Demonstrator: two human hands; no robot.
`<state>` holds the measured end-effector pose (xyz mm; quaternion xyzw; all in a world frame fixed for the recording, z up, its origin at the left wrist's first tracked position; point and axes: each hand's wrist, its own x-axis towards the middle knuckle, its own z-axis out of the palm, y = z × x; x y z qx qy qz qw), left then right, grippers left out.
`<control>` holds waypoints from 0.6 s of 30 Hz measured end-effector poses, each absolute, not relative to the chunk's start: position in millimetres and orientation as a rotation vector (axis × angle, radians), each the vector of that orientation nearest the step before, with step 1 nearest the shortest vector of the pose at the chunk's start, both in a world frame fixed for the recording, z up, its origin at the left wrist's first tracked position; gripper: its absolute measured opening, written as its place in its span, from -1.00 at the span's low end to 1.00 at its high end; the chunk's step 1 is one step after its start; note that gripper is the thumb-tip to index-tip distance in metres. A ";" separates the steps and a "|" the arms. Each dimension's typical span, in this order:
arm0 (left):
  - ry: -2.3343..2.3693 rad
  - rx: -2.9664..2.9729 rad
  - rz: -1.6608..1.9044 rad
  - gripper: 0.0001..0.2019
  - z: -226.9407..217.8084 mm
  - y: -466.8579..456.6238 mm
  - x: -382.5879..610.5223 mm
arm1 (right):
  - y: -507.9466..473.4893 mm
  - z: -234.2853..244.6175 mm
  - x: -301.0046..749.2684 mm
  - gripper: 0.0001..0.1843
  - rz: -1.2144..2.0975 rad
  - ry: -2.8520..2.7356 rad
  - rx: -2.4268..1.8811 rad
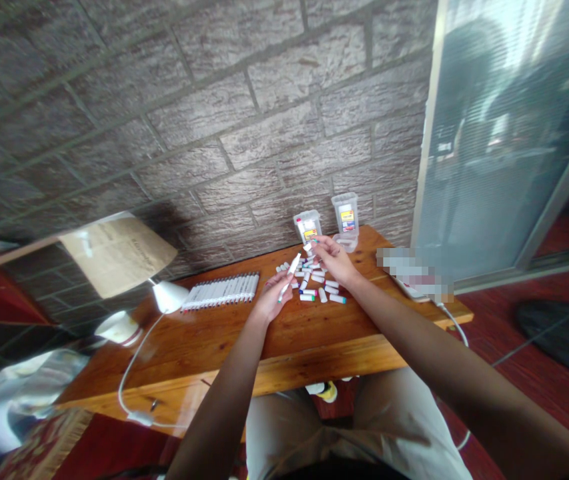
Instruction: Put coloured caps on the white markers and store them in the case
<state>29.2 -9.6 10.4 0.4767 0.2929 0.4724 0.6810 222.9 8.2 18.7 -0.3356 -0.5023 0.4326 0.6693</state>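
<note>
Clamped around a white marker (289, 272) with the left hand (273, 298), fingers curled shut low on the barrel, tip slanting up toward one o'clock. Pinched tight in the right hand (335, 261), a small white piece (310, 247) with a green end, too small to name for sure. Both held just above the wooden table (244, 333), beside the loose markers (320, 287) scattered at one o'clock from the left hand. Looks light, stiff and smooth, likely to roll; best taken mid-barrel, between thumb and two fingers. Counting now: one marker in hand, roughly a dozen loose, a packed row of markers (221, 291) at nine o'clock, too tight to count, two clear tubs (345, 215) at twelve, one white lamp (169, 296) far out at nine.
</note>
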 end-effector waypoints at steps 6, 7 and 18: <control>0.680 1.096 1.051 -0.67 5.5 -6.6 29.0 | 7.2 18.6 221.1 -0.47 1.013 -1.189 -0.670; 0.685 1.102 1.050 -0.67 4.8 -6.4 29.0 | 7.3 18.3 220.9 -0.47 1.010 -1.203 -0.667; 0.701 1.137 1.040 -0.66 5.2 -7.5 29.7 | 5.6 18.4 222.1 -0.49 1.014 -1.238 -0.659</control>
